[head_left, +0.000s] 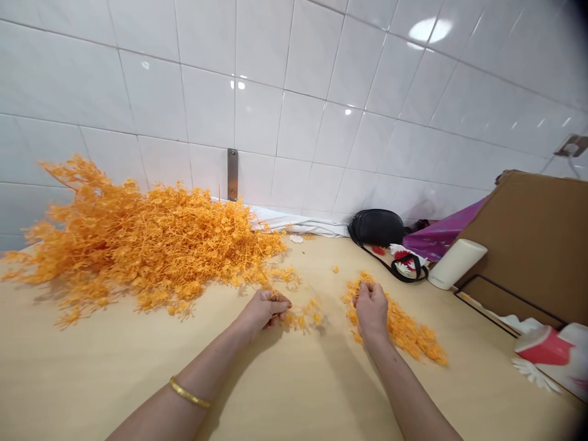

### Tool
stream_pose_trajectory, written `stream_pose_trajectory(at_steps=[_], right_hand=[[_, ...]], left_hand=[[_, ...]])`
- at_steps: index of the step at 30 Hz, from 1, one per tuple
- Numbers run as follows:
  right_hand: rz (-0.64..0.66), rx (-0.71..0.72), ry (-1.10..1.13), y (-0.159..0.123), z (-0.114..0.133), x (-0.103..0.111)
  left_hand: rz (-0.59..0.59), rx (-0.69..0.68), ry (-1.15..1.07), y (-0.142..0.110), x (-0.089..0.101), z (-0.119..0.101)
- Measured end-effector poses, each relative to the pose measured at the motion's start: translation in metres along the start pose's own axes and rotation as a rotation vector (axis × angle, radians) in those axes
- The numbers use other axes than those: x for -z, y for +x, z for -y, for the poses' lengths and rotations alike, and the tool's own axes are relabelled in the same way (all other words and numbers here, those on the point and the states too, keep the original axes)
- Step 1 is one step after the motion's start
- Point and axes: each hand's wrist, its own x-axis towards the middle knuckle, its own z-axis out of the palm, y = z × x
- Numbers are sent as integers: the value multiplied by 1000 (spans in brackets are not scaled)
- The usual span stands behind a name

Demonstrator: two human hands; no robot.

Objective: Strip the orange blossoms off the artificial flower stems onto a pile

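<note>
My left hand (269, 308) is closed on a thin sprig of orange artificial flowers (303, 316), whose blossoms stick out to the right over the table. My right hand (372, 306) is closed above a small heap of loose orange blossoms (408, 331). Its fingertips point down at the heap's left part; what they pinch, if anything, is hidden. On the left lies a big tangled pile of orange artificial flower sprigs (160, 245), close to my left hand. One single orange blossom (335, 269) rests between the pile and the heap.
A black bag (377, 228) with a strap lies by the tiled wall (206, 98). At the right stand a cream bottle (457, 263) and a cardboard box (533, 239), with purple plastic (441, 229) behind. White flower pieces (535, 373) lie on the table (298, 392) at the right edge.
</note>
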Motion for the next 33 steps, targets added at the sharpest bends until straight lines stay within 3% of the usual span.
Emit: stream_pose_trajectory(at_steps=[2, 5, 8, 10, 15, 21, 24, 29, 33], right_hand=[[-23, 11, -167, 5, -1, 16], [67, 174, -522, 1, 1, 30], [73, 320, -816, -7, 4, 31], [92, 359, -864, -11, 6, 28], [352, 309, -498, -18, 16, 6], [583, -27, 76, -22, 30, -36], [526, -150, 243, -19, 29, -49], [319, -161, 336, -18, 18, -62], [225, -227, 385, -19, 19, -67]], left_hand=[[-45, -11, -72, 1, 1, 1], [-64, -13, -134, 5, 2, 2], [-54, -1, -178, 8, 3, 3], [-38, 4, -195, 10, 4, 4], [-3, 3, -220, 10, 4, 4], [-16, 1, -237, 11, 4, 3], [-1, -19, -204, 12, 4, 4], [21, 29, -60, 11, 0, 2], [15, 7, -100, 9, -4, 1]])
